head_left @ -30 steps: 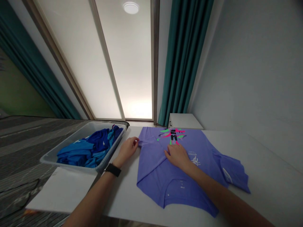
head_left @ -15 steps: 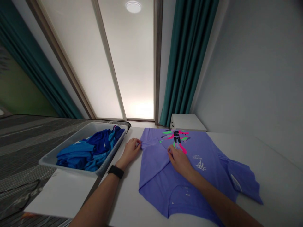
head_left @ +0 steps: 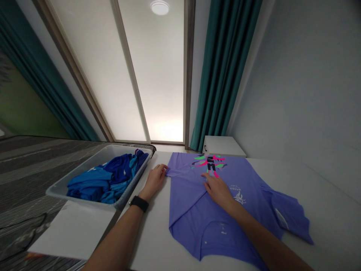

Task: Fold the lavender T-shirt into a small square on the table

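A purple T-shirt (head_left: 186, 195) lies spread on the white table, its neckline toward me and its left side folded inward over the front. A bright pink, green and black print shows near its far edge. My left hand (head_left: 155, 178), with a black watch on the wrist, pinches the shirt's left edge near the far end. Over the middle of the shirt, my right hand (head_left: 218, 190) rests just below the print. Its index finger is stretched out and apart from the thumb, with no cloth visible between them.
Left of the table, a clear plastic bin (head_left: 56, 190) holds several crumpled blue garments (head_left: 93, 182). A white board or surface (head_left: 73, 229) lies below the bin. Beyond the table stands a small white cabinet (head_left: 225, 146), beside a teal curtain (head_left: 222, 75).
My right hand has let go of the cloth, its fingers spreading apart. The folded left edge of the shirt has shifted slightly right. My left hand has barely moved.
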Demonstrator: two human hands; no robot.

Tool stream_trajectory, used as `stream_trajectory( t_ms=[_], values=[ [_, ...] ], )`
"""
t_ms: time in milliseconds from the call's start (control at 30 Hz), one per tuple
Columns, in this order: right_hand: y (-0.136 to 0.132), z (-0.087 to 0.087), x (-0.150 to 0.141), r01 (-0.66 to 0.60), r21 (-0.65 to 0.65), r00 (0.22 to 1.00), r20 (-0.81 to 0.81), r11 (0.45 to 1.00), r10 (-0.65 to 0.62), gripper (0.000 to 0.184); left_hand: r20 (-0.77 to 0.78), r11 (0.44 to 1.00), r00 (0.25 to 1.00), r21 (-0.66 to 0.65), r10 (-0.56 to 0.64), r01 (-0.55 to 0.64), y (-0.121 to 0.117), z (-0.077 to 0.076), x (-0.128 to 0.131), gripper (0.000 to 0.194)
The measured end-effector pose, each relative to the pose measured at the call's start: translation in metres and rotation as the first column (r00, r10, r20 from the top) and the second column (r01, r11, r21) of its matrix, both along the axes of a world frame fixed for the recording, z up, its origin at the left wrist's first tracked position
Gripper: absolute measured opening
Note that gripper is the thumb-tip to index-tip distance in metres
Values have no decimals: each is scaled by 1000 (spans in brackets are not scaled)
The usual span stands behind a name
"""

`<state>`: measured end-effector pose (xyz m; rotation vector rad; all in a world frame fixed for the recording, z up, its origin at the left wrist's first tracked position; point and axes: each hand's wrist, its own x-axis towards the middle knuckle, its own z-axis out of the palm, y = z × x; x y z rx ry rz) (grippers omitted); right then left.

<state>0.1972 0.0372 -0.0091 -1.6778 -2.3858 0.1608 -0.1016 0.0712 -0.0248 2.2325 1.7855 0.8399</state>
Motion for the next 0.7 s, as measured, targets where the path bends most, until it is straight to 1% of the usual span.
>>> stream_trajectory(
  t_ms=[167, 300, 367, 467, 600, 700],
  values=[
    [-2, -1, 1, -28, 34, 999, -24, 999, 29, 30, -22, 1000, 1000, -14, 12, -12, -3, 6, -1, 24],
    [6, 5, -4, -45, 70, 999, -21, 997, 47, 27, -67, 998, 997, -38, 37, -40, -9, 11, 0, 25],
    [17, 9, -11, -94, 53, 995, -12, 994, 94, 25, -79, 997, 995, -46, 53, -57, -11, 11, 1, 24],
    [43, 15, -28, -153, 29, 988, -25, 988, 154, 25, -88, 997, 995, -59, 46, -52, -11, 10, 1, 22],
    [78, 16, -54, -136, 36, 990, -30, 990, 137, 28, -54, 994, 997, -93, 51, -56, -7, 9, 0, 21],
    [94, 11, -67, -128, 19, 991, -25, 992, 128, 27, -31, 989, 996, -115, 88, -91, -6, 11, 1, 21]
  ],
)
